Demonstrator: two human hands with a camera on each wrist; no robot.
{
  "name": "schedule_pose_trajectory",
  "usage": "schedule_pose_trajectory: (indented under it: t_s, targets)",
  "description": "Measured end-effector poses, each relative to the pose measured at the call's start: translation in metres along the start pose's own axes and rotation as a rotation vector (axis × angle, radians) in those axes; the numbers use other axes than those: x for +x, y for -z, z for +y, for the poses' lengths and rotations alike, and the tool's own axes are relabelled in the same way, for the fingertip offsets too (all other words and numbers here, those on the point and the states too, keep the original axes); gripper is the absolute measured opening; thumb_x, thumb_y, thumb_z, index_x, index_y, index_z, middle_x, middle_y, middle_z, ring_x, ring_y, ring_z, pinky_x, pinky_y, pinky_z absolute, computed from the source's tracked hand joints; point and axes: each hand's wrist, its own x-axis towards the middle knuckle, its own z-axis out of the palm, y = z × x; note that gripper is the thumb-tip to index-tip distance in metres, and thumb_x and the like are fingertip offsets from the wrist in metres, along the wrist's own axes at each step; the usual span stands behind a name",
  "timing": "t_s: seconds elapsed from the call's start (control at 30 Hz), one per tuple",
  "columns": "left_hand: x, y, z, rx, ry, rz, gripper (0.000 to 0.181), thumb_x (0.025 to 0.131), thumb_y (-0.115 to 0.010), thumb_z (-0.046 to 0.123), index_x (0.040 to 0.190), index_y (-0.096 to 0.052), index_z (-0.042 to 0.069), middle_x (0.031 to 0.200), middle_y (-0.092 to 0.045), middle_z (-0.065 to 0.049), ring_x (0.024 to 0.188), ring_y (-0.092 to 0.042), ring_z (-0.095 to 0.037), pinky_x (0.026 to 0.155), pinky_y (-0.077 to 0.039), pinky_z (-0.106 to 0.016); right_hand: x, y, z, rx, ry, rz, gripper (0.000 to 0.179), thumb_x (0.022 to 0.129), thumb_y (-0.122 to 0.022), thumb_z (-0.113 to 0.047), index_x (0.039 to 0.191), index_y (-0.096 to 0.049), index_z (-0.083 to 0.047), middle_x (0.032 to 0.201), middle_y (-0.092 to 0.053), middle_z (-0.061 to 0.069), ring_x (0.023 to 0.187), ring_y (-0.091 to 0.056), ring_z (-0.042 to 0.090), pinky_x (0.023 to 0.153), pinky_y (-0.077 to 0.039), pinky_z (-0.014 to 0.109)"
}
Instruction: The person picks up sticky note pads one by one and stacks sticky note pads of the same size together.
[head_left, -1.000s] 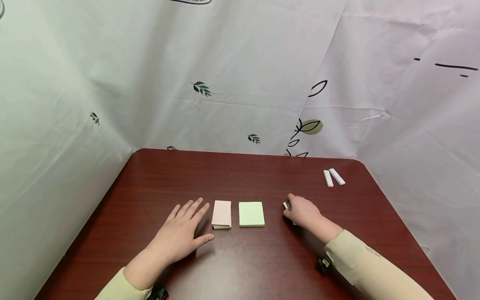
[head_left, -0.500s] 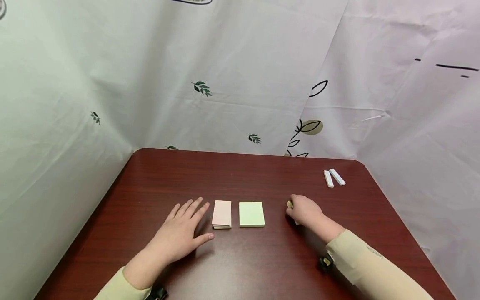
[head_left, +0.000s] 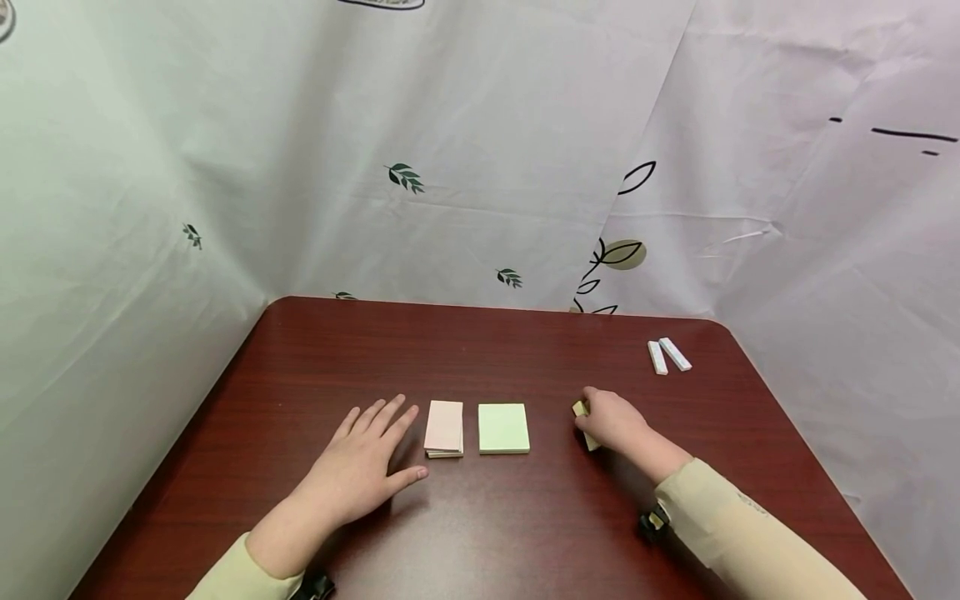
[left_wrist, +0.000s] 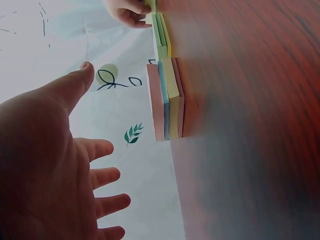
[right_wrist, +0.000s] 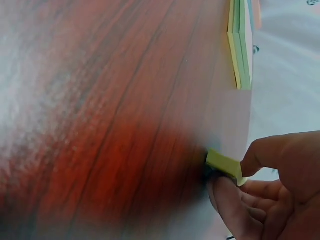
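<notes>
My right hand (head_left: 613,423) pinches a narrow yellow pad of sticky notes (head_left: 591,442) between thumb and fingers, at the table surface right of the stacks. In the right wrist view, the yellow pad's (right_wrist: 224,164) end shows between the fingertips. My left hand (head_left: 356,475) is spread, palm down, just left of a stack of small sticky-note pads (head_left: 444,427) with pink on top. Side on, that stack (left_wrist: 171,102) shows pink, blue and yellow layers. A square stack of sticky-note pads (head_left: 503,428), light green on top with yellow beneath, stands between the pink-topped stack and my right hand.
Two narrow white bars, one on the left (head_left: 657,357) and one on the right (head_left: 675,353), lie near the back right corner of the dark red table (head_left: 450,350). A white patterned cloth (head_left: 450,125) hangs behind and on both sides.
My right hand has shifted slightly to the right with the narrow pad, and more of the pad's yellow surface shows. The left hand and both stacks stay where they were.
</notes>
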Motion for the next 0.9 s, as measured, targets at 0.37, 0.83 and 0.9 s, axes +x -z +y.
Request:
schedule_pose_trajectory:
  t_s: [0.37, 0.83, 0.9]
  targets:
    - [0.0012, 0.0002, 0.0010, -0.015, 0.004, -0.011, 0.084, 0.087, -0.063, 0.064, 0.150, -0.044, 0.012, 0.157, -0.036, -0.012, 0.141, -0.036, -0.038, 0.113, -0.023, -0.059, 0.0012, -0.0046, 0.0006, 0.469, -0.023, -0.132, 0.025, 0.089, -0.057, -0.001, 0.113, -0.059, 0.004, 0.082, -0.055, 0.010, 0.055, -0.054, 0.017, 0.048, -0.053, 0.033]
    - [0.0013, -0.0014, 0.0011, -0.015, 0.004, -0.007, 0.084, 0.086, -0.063, 0.063, 0.151, -0.043, 0.013, 0.156, -0.036, -0.011, 0.140, -0.036, -0.038, 0.113, -0.023, -0.059, 0.0026, -0.0066, 0.0017, 0.625, 0.039, -0.218, 0.026, 0.092, -0.060, -0.003, 0.116, -0.055, 0.006, 0.076, -0.063, 0.008, 0.062, -0.062, 0.018, 0.053, -0.051, 0.034]
    - [0.0014, -0.0017, 0.0011, -0.017, 0.003, -0.005, 0.084, 0.086, -0.064, 0.063, 0.150, -0.044, 0.012, 0.156, -0.036, -0.012, 0.140, -0.036, -0.038, 0.112, -0.023, -0.059, 0.0030, -0.0068, 0.0019, 0.601, 0.061, -0.200, 0.024, 0.092, -0.062, -0.003, 0.115, -0.056, 0.005, 0.074, -0.061, 0.007, 0.062, -0.059, 0.019, 0.053, -0.049, 0.034]
